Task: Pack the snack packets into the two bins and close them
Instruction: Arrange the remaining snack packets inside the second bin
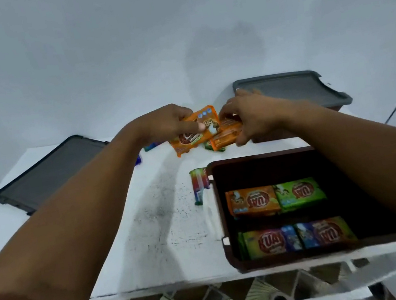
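Near the far edge of the white table [151, 223], the left hand [168, 122] pinched an orange foil snack packet [193, 135] and the right hand [254, 116] a second orange packet [225, 138], beyond the part-filled brown plastic bin [258, 157] at the front right corner; the slick wrappers could slip free.

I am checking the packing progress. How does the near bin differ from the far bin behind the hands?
The near bin is open; the far bin carries a grey lid. The near bin shows snack packets in two rows; the far bin's contents are hidden. Both stand on the white table, and both look dark brown.
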